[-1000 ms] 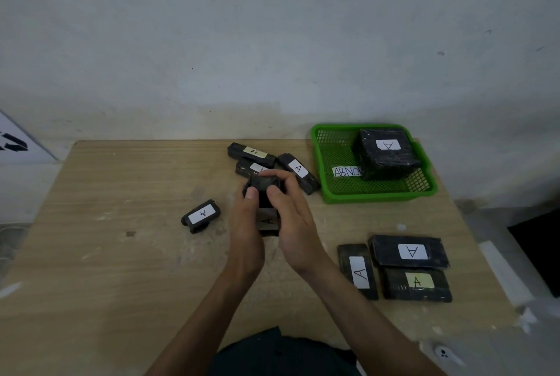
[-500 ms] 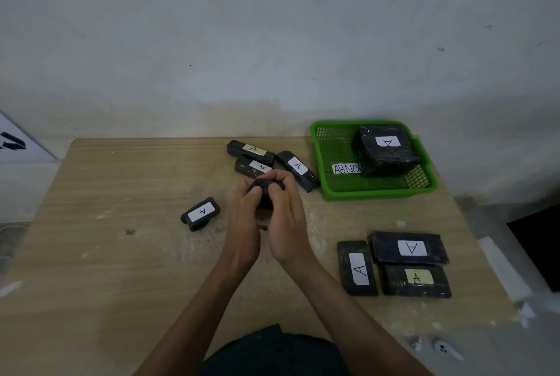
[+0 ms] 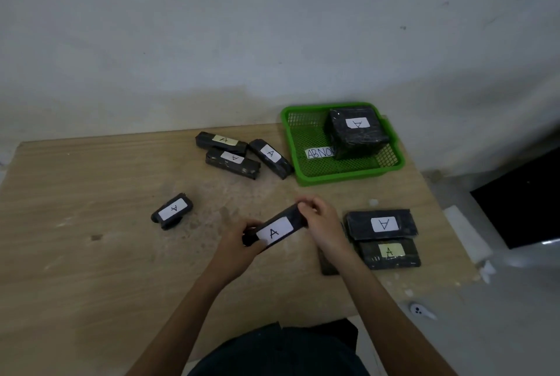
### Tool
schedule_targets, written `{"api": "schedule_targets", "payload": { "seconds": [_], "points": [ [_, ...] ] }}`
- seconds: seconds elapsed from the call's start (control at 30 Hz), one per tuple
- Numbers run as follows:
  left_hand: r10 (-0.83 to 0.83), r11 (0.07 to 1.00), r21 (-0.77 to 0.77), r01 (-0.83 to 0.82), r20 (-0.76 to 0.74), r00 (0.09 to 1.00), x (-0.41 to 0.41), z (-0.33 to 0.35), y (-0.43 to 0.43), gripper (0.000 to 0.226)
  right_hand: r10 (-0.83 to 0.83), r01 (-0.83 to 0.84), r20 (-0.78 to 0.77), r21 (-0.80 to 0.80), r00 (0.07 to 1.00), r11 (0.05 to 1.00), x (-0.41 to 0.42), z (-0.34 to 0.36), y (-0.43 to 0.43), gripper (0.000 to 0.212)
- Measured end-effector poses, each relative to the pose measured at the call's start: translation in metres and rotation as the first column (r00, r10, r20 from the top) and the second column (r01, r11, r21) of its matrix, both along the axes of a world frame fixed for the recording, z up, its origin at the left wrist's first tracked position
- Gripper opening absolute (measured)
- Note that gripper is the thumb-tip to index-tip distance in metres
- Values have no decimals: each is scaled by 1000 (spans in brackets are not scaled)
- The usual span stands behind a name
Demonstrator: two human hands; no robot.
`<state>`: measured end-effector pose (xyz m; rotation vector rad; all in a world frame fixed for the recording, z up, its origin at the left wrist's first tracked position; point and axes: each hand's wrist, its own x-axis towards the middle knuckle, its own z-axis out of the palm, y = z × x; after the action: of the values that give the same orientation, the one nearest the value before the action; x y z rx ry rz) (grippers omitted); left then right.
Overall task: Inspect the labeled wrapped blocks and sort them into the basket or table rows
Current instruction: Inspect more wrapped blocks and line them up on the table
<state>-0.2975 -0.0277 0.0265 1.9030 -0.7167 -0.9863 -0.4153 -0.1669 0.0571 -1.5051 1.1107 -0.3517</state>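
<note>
Both my hands hold one black wrapped block (image 3: 277, 228) with a white "A" label facing up. My left hand (image 3: 239, 250) grips its near end and my right hand (image 3: 321, 222) pinches its far end, just above the table (image 3: 91, 269). A green basket (image 3: 342, 174) at the back right holds a large wrapped block (image 3: 354, 133) and a paper label. Three wrapped blocks (image 3: 233, 160) lie at the back centre, and a short one (image 3: 172, 211) lies to the left. Two sorted blocks (image 3: 383, 237) lie at the right, with a third partly hidden under my right wrist.
A white wall rises behind the table. A dark box (image 3: 521, 203) stands on the floor to the right. A small white object (image 3: 419, 311) lies on the floor past the table's near right edge.
The held block has turned so its labelled face points up, and both hands have moved toward me and slightly right. The view has shifted; the other blocks lie where they were.
</note>
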Motion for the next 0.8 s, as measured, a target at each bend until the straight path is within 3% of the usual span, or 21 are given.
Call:
{"api": "schedule_targets", "payload": {
  "seconds": [0.13,0.27,0.47,0.63,0.8],
  "points": [
    [112,988,111,-107,-46,993,-7,-38,-20,29,188,-213,-330,-41,925,976,-27,-37,-28,28],
    [190,955,247,-163,-90,978,-23,-75,-27,21,318,-355,-504,26,803,935,-40,-71,-37,32],
    [307,898,345,-274,-44,951,-53,-107,-28,13,488,-541,-471,27,734,840,-36,-99,-46,39],
    [211,913,336,-233,101,972,-83,-116,-45,8,600,-678,-472,5,646,735,-24,-105,-68,39],
    [180,934,291,-209,121,976,-109,-121,-75,14,673,-771,-518,40,528,636,-22,-109,-81,45]
  ]
}}
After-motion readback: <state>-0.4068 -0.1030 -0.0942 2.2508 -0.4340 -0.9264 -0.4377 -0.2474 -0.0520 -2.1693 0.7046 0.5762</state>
